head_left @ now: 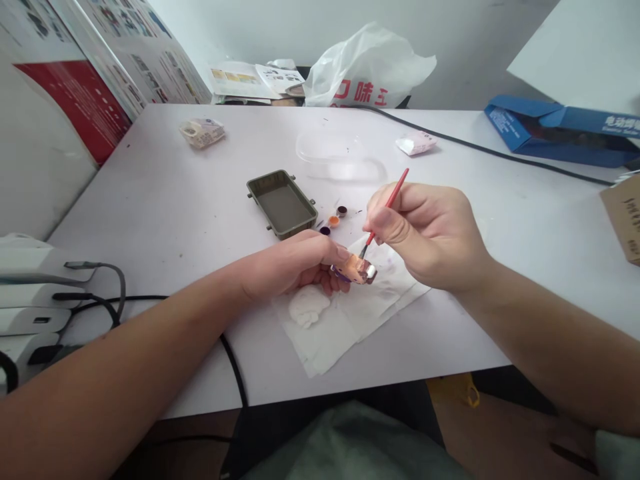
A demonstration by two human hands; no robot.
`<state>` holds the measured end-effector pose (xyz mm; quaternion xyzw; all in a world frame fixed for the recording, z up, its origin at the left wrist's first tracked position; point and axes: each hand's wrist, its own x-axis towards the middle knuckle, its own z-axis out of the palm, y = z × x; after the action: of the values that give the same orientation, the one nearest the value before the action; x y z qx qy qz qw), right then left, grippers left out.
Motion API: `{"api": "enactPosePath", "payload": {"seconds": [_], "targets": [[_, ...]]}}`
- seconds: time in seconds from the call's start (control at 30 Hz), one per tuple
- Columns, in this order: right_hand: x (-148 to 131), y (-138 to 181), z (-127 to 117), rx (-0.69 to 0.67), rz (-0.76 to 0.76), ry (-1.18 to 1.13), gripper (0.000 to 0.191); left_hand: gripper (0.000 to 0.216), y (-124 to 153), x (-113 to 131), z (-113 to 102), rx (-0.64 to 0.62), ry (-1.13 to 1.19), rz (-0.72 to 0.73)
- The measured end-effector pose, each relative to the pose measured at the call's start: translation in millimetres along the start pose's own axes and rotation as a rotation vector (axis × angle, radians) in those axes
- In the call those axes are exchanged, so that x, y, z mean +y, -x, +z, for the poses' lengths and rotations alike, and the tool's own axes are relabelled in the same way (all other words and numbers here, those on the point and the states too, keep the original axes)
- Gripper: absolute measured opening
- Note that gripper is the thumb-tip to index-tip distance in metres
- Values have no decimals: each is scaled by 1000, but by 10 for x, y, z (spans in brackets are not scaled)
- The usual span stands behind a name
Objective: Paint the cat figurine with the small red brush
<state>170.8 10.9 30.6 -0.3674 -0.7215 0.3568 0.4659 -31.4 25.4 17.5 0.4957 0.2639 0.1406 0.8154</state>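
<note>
My left hand (295,263) is closed around a small painted figure (356,270), orange-pink with purple at its underside, held just above a white paper towel (350,320). My right hand (430,230) pinches a thin red-handled paintbrush (387,207) whose tip touches the top of the figure. A white unpainted plaster piece (307,307) lies on the towel under my left hand. Small paint pots (334,221) in orange, brown and purple sit just beyond the figure.
An olive-green rectangular tray (281,203) stands left of the pots. A clear plastic lid (333,155), a small packet (416,143), a black cable (500,153), a blue box (550,133), a white plastic bag (367,67) and a wrapped item (203,131) lie farther back. Cables and white devices (35,293) crowd the left edge.
</note>
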Motion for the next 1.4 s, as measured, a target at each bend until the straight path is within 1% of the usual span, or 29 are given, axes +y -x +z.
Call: {"api": "enactPosePath", "payload": {"seconds": [0.1,0.2,0.27,0.37,0.47,0.57,0.63,0.73,0.87,0.97,1.07,1.13,1.23,1.3,1.4], "targets": [[-3,15,14,24,18,-90,24,22,-2,26,28,49,-30,-38],[-30,28,47,3,6,-168,25,22,-9,10,27,78,-9,-49],[-41,30,57,-37,-14,-118,24,22,-14,-16,7,62,0,-20],[-29,23,33,-80,-46,-9,21,23,-14,-39,-22,3,-4,23],[-16,19,2,-53,-61,41,23,22,-9,-29,-29,-9,10,7],[-36,31,17,-10,-51,3,27,21,-7,-31,-38,-13,19,-14],[-54,40,47,-28,-46,-41,27,23,-11,-50,-52,-29,27,3],[-57,36,73,-52,-50,-6,27,23,-13,-70,-60,-44,42,27],[-43,10,51,-13,-32,53,28,24,-5,-36,-27,-22,23,11],[-60,15,51,20,-17,-11,28,25,-9,-11,-9,8,-1,-16],[-67,33,67,-55,-26,-77,24,21,-18,-17,-16,25,7,-22],[-51,36,63,-100,-40,-60,22,21,-17,-27,-22,15,16,-11],[-25,26,35,-50,-28,-2,24,22,-5,-27,-17,-12,29,5],[-27,25,26,-18,-16,-5,27,21,0,-19,-6,-18,30,-3],[-50,35,43,-42,-10,-56,29,20,-4,-8,11,18,33,-11]]}}
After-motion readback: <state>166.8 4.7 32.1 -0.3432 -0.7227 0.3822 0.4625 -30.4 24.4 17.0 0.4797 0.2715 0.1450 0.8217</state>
